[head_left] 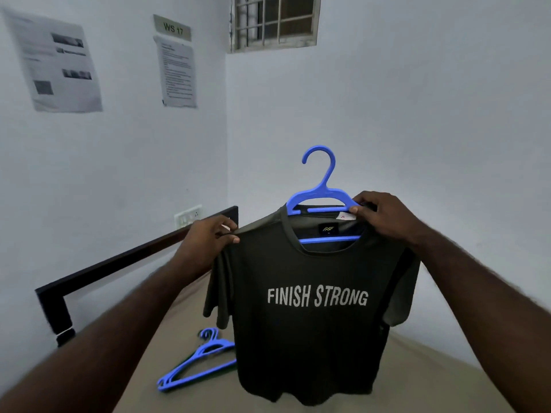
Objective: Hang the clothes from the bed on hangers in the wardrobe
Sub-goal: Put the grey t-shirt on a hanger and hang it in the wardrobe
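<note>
Surrounding walls (387, 114): pale, meeting in a corner beyond both grips.
bed (447, 383): tan sheet spread below both grips and the forearms.
T-shirt (310, 338): dark olive, printed "FINISH STRONG", hanging front-on between the two grips and held up over the bed. Whether its hem touches the sheet cannot be told.
bed frame (134, 254): dark rail running left of and behind the left grip.
window (274, 22): barred, high above the right grip.
papers (56, 61): two printed sheets on the wall, high and to the left of the left grip. A sign (173, 27) reading "WS 17" sits over the nearer one.
held hanger (320, 186): blue plastic, set inside the shirt's neck, hook upright above the collar, nearer the right grip. Its lower bar shows through the neck opening.
spare hangers (196, 362): blue, stacked flat on the sheet below the left grip, partly behind the shirt's edge.
left grip (208, 242): narrow, thumb and fingers pinching the shirt's shoulder on that side.
right grip (384, 216): fingers curled over the hanger's arm and the collar, thumb tip on the hanger's bar.
switch plate (187, 216): white, on the wall just behind the left grip.
white tag (347, 216): at the collar, beside the right thumb.
</note>
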